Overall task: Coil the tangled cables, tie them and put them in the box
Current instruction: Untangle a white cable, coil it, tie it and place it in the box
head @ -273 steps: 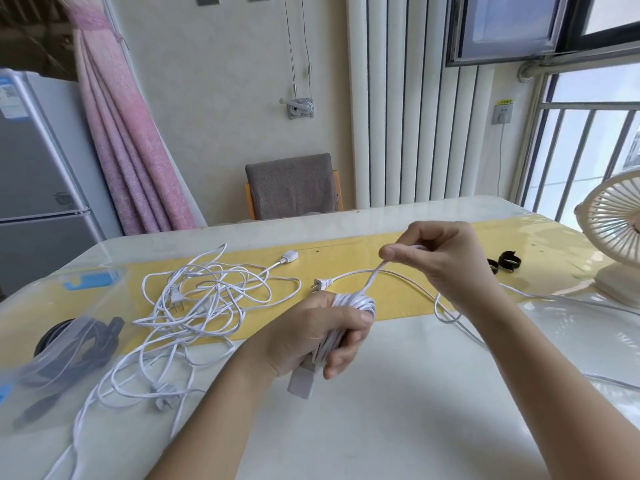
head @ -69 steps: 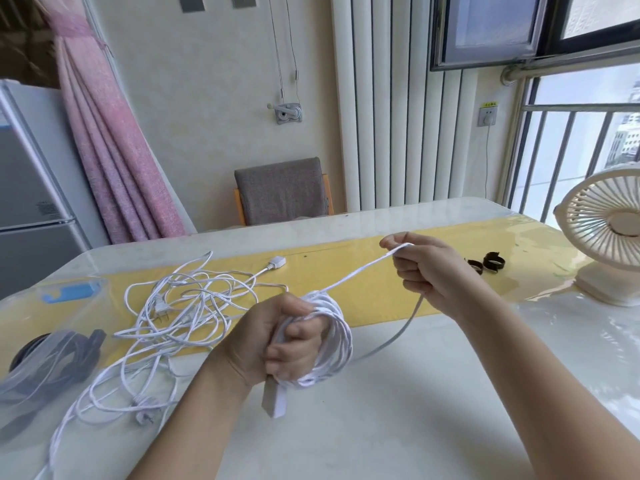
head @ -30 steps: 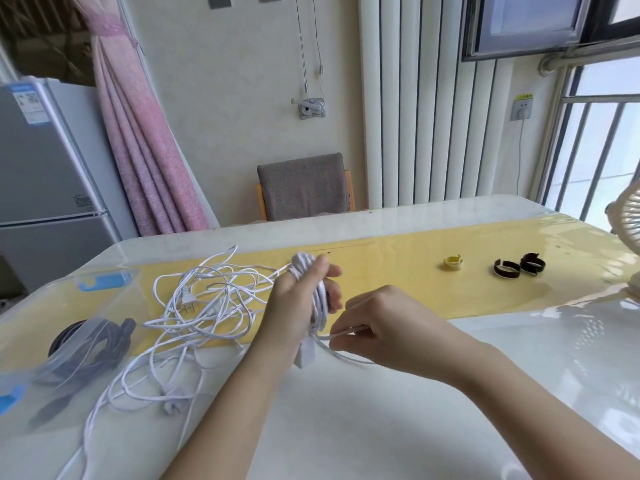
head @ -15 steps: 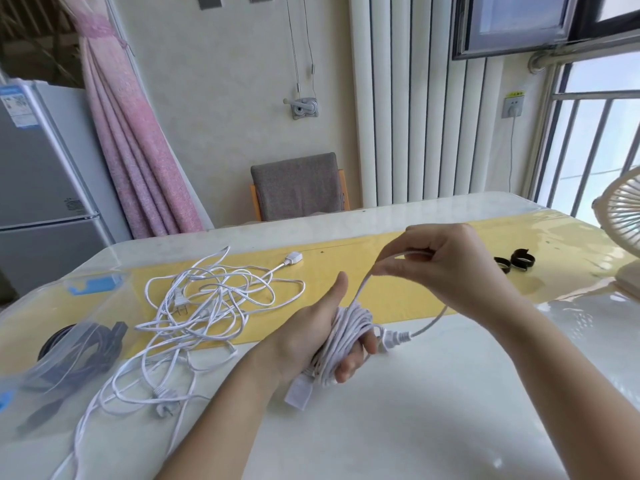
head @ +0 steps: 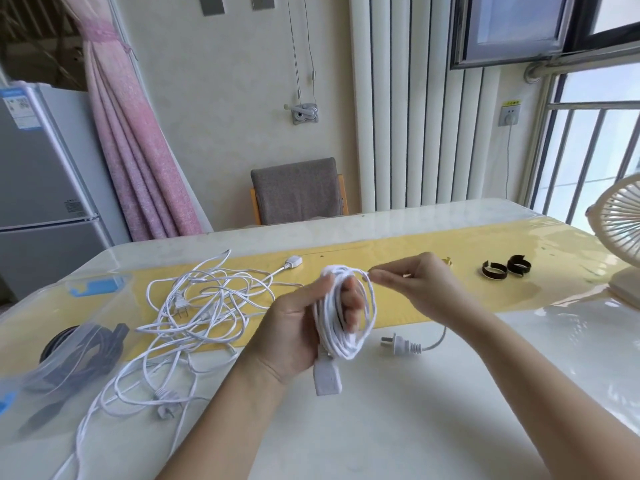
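It's a home: fridge (head: pixel 41 202) and pink curtain (head: pixel 138 150) stand well left of the left hand (head: pixel 294 330), padded chair (head: pixel 298 192) and radiator (head: pixel 408 116) beyond, desk fan (head: pixel 620 237) past the right hand (head: pixel 422 289).

Bright daylight floods in through the barred window (head: pixel 588 161) on the right, which is blown out white. Glare streaks the glossy white tabletop (head: pixel 571 341) there. Only faint, soft shadows lie under the slightly motion-softened coiled white cable (head: pixel 362 337). Wide-angle distortion tilts the grey fridge (head: pixel 41 202) at the left edge.
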The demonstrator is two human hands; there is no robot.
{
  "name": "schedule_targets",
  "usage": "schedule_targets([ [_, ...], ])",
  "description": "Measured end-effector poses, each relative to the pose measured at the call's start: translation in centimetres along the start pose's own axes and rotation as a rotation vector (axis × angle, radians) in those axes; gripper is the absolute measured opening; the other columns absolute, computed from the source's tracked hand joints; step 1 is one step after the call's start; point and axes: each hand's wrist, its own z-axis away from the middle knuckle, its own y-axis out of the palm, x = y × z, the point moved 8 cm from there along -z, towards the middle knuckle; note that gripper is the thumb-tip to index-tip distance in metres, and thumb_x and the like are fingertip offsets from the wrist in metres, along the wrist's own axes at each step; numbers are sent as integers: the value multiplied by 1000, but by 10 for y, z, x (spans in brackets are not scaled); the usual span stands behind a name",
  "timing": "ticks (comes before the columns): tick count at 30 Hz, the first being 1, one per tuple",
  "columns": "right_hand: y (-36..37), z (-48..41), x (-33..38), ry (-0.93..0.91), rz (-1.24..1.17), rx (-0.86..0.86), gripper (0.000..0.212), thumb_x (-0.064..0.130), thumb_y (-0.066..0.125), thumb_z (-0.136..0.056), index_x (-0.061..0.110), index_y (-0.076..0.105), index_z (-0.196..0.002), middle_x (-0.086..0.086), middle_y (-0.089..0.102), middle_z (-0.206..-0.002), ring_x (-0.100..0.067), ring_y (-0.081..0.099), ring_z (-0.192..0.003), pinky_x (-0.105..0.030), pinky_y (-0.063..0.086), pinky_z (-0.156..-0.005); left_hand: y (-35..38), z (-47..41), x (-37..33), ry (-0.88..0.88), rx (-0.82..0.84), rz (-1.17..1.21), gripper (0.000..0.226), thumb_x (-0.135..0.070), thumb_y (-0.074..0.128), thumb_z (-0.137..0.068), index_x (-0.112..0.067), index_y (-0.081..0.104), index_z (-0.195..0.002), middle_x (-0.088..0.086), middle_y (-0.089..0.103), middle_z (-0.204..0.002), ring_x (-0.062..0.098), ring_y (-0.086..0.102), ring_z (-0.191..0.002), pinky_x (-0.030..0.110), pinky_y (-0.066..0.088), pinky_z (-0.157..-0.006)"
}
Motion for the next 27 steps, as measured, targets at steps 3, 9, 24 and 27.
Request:
schedule_targets([
  [3, 29, 4, 3, -53, 131, 120, 18, 28, 60, -93, 28, 74, -105, 7, 27, -42, -8, 24, -41, -16, 22, -42, -14, -3, -21, 174, -45, 188, 30, -15, 87, -55, -5, 68, -77, 0, 61, -70, 12, 59, -55, 23, 50, -51],
  [9, 84, 20, 5, -46, 95, 382, 28, 19, 48, -98, 26, 67, -117, 7, 32, -50, -9, 31, -49, -14, 29, -48, -34, 3, -49, 320, -88, 311, 11, -16, 66, -73, -10, 64, -82, -5, 58, -74, 8, 57, -59, 20, 50, -57],
  [24, 76, 28, 19, -81, 244, 429, 19, 21, 57, -89, 18, 69, -76, -6, 65, -56, -12, 64, -54, -21, 44, -52, -35, 1, -38, 405, -467, -716, 27, -18, 44, -98, -5, 58, -78, 1, 65, -63, 13, 61, -62, 22, 50, -64],
  [27, 72, 26, 21, -91, 249, 416, 19, 23, 59, -87, 18, 69, -72, -4, 68, -58, -5, 57, -51, -14, 37, -48, -33, 0, -39, 448, -460, -822, 29, -19, 44, -98, 3, 56, -83, -2, 65, -64, 10, 61, -64, 17, 48, -64],
])
